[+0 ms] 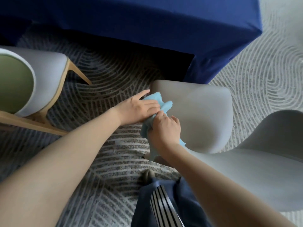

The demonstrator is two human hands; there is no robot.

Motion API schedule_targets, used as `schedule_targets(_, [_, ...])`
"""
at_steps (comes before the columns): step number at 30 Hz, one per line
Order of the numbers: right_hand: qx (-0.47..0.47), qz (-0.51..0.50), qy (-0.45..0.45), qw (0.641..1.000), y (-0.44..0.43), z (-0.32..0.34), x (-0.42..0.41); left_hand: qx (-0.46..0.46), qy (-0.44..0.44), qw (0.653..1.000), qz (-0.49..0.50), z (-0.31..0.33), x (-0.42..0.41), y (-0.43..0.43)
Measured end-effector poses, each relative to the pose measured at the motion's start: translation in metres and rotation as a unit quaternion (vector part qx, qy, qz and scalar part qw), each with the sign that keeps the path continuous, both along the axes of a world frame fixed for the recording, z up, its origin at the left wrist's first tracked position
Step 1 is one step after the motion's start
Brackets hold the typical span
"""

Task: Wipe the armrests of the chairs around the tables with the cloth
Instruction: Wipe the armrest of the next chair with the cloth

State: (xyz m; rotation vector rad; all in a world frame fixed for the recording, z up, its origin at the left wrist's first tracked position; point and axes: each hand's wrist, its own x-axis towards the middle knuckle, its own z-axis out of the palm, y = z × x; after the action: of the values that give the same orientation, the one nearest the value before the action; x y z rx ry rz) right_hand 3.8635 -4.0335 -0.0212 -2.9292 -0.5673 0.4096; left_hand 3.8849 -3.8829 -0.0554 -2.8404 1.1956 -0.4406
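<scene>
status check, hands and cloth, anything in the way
Both on cloth: left hand pressing flat, right hand gripping the bunched end. Cloth at the side edge of the grey chair. Beyond it, blue-draped table, not blocking.

We're viewing via one head-worn cam only, wide-angle, pointing fwd & steeply down. Both forearms are running up from the bottom edge to the left hand (139, 108) and right hand (164, 126), which are meeting on the cloth (155, 97) approx. mid-frame, close to the lens. Just right of the right hand we're seeing a grey chair (205, 115) from above. Beyond both hands the blue-draped table (147, 22) is filling the top edge. Well left of the left hand, a 2nd chair (45, 76) is getting cropped.
</scene>
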Motion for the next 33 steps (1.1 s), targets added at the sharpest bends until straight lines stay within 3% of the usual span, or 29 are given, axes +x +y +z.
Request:
schedule_targets(8, [-0.014,-0.018,0.045,0.999,0.021,0.000,0.028,0.072,0.122,0.987,0.082,0.014,0.025,0.007])
schedule_targets(12, [-0.001,-0.056,0.073,0.996,0.030,-0.003,0.036,0.071,0.291,0.932,0.202,0.033,0.028,-0.003])
schedule_targets(17, [-0.024,-0.068,0.084,0.994,0.027,-0.004,0.028,0.024,0.342,0.900,0.269,0.047,0.026,-0.018])
schedule_targets(26, [-0.051,-0.017,0.067,0.996,-0.013,0.001,-0.011,0.092,0.266,0.928,0.243,0.056,-0.012,-0.065])
schedule_targets(33, [-0.030,0.060,-0.002,0.998,-0.060,-0.001,-0.048,0.027,0.186,0.960,0.208,0.049,-0.054,-0.090])
